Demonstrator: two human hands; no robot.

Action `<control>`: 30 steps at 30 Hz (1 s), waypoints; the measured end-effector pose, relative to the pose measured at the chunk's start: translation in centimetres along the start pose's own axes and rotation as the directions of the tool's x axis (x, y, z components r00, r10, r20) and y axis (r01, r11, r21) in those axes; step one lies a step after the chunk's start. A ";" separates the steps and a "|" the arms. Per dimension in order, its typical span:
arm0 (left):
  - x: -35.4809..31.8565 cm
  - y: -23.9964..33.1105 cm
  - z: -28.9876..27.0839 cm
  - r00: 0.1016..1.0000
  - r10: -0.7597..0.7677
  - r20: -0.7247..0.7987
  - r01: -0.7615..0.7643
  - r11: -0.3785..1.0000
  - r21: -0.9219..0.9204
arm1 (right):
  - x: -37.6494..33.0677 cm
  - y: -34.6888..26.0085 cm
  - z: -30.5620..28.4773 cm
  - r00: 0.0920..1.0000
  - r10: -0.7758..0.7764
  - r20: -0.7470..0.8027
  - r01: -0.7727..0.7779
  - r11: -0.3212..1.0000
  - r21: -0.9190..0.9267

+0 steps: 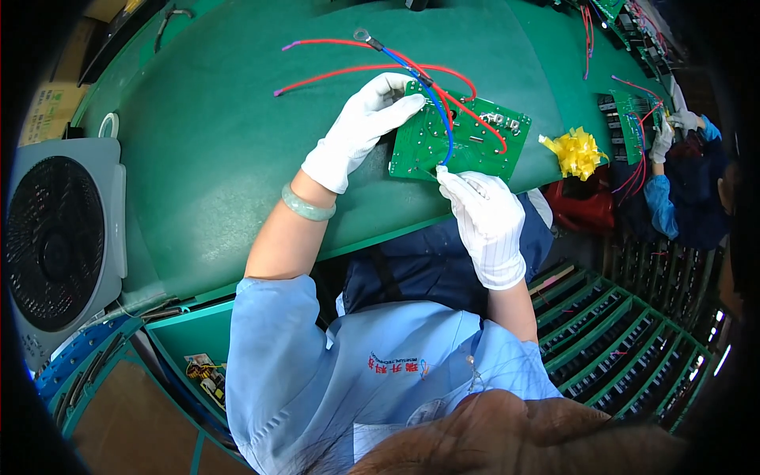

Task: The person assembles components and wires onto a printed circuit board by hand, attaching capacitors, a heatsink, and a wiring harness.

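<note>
PCB (412,150), green, is held tilted over the green worktop (206,174) nr. its front edge, solder pts facing up. L hand (368,119), white-gloved, is closed on the PCB's upper L corner, thumb on the top face. R hand (487,222), also gloved, has fingertips narrowed on the btm. end of the blue wire (437,101), at the PCB's lower edge. Blue wire runs up to a metal ring terminal (362,35). 2 red wires (340,77) w/ purple tips extend L.

Markings: light-blue shirt (285,356) bears 1 small chest print (396,366), red w/ some blue. Carton (51,115), upper L, has faint green print. White marks on PCB too fine to make out. Fan (55,237), grey w/ black grille, shows small panel marks, illegible.

Surroundings: yellow ribbon bundle (578,153) lies just R of PCB. Pale green bangle (307,204) on L wrist. Far R, co-worker's gloved hands (663,144) are at a 2nd board (628,131) w/ red wires. Green slatted rack (625,332) at lower R.
</note>
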State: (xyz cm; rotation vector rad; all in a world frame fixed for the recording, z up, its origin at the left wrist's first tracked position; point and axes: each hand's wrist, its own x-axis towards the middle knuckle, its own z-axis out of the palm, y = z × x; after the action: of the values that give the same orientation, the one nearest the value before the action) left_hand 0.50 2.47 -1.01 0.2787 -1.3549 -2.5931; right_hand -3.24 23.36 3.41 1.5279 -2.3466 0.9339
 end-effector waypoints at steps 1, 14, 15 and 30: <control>-0.1 -0.1 -0.1 1.000 0.006 0.002 -0.006 1.000 -0.007 | 0.1 0.0 -0.1 1.000 -0.001 0.019 0.001 1.000 0.008; -0.5 0.3 0.4 0.999 0.021 0.037 -0.022 0.999 0.037 | -0.4 0.8 -0.1 1.000 -0.005 0.021 0.003 0.998 0.064; -0.5 0.4 0.3 0.999 0.023 0.036 -0.025 0.999 0.039 | -0.5 0.7 -0.2 0.999 -0.018 0.026 0.017 0.999 0.032; -0.4 0.7 0.5 0.999 0.028 0.040 -0.031 0.996 0.080 | -1.5 -0.3 1.4 0.983 0.071 -0.170 -0.066 0.997 0.032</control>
State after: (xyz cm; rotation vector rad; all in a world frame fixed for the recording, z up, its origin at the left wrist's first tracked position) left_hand 0.85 2.60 -0.12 0.2205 -1.4673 -2.5369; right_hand -2.03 23.57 1.68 1.3259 -2.2864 1.0706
